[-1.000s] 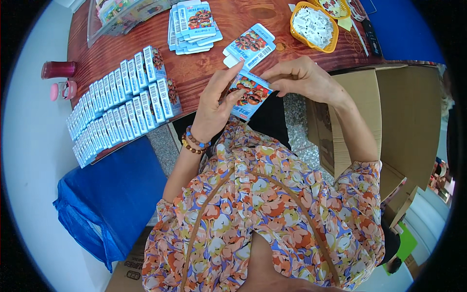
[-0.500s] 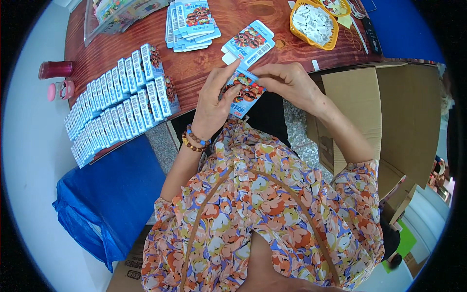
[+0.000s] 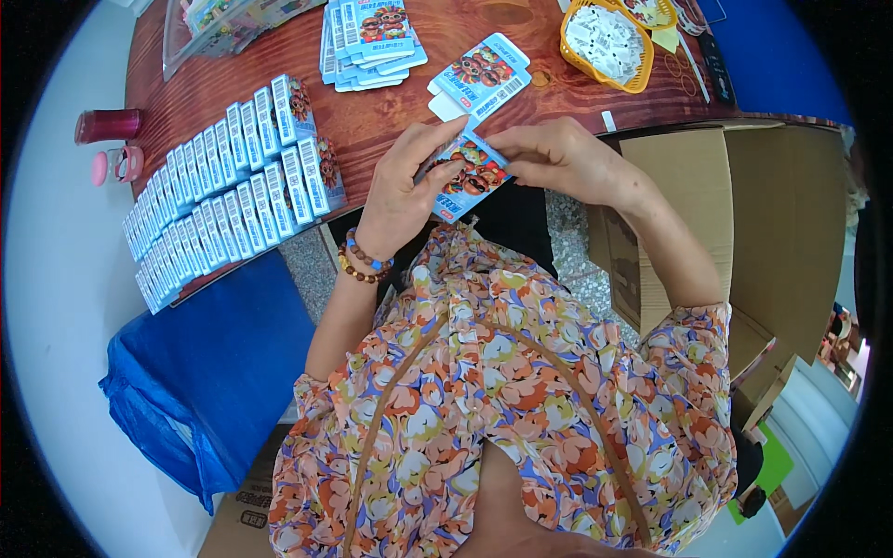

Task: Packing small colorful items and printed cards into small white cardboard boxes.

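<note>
Between my hands, at the table's near edge, is a small light-blue printed carton [image 3: 473, 177] with cartoon figures on its face. My left hand [image 3: 400, 181] grips its left side, thumb across the printed face and index finger along the top. My right hand [image 3: 563, 158] pinches the upper right corner; the fingertips partly hide that edge. Just beyond lies a flat unfolded carton [image 3: 479, 76] with its flaps spread. A stack of flat cartons [image 3: 377, 42] rests farther back. To the left, filled cartons or folded ones [image 3: 237, 200] stand on edge in two long rows.
A yellow basket [image 3: 644, 74] of small white packets sits at the back right. A clear plastic bin [image 3: 200, 46] stands back left, near a dark red jar [image 3: 107, 127]. An open cardboard box [image 3: 772, 214] is at my right; blue sheeting [image 3: 205, 363] hangs at my left.
My hands stay on the carton, which has tilted slightly, its lower end shifting a little left. The whole view has shifted slightly; nothing has been let go.
</note>
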A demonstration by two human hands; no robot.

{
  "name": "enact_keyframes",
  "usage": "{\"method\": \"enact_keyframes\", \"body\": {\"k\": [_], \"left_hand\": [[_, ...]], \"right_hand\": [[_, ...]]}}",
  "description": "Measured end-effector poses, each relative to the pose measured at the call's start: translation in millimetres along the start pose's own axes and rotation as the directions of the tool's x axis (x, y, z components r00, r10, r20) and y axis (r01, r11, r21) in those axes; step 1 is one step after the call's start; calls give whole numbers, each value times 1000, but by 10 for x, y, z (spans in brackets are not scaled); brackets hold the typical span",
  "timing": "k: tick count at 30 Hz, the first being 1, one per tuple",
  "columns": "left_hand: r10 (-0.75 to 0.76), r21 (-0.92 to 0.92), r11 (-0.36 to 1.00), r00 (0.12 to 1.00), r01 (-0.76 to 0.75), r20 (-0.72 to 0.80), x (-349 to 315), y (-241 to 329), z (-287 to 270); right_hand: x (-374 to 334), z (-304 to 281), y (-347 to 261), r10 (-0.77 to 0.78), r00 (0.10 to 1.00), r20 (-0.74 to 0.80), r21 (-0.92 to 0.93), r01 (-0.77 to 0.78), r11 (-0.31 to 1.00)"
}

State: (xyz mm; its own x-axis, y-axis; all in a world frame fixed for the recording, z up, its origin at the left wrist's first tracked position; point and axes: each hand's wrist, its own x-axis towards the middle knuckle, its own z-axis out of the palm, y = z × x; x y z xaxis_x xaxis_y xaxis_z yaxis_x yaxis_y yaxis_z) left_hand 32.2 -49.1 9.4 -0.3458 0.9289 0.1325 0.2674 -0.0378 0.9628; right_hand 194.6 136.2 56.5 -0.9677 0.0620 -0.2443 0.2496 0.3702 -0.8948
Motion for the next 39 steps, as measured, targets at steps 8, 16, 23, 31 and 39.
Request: {"method": "enact_keyframes", "body": {"k": [8,16,23,31,39], "left_hand": [[-19,-158,988,991,-3,-136,-5,-117,117],[-101,-431,902,983,27,-150,-43,-10,206],[-123,-445,893,987,63,-106,-108,-71,223],[-190,-391,914,967,111,-168,-124,3,203],[-204,-235,959,962,159,-182,-180,-34,196]], "right_hand": [[33,372,162,-230,855,-464,-121,197,973],[94,507,144,-203,830,-520,28,254,967],[110,401,253,-313,819,-481,-13,351,936],[141,324,165,-19,934,-356,241,112,964],[146,373,341,-316,862,-396,-107,298,948]]}}
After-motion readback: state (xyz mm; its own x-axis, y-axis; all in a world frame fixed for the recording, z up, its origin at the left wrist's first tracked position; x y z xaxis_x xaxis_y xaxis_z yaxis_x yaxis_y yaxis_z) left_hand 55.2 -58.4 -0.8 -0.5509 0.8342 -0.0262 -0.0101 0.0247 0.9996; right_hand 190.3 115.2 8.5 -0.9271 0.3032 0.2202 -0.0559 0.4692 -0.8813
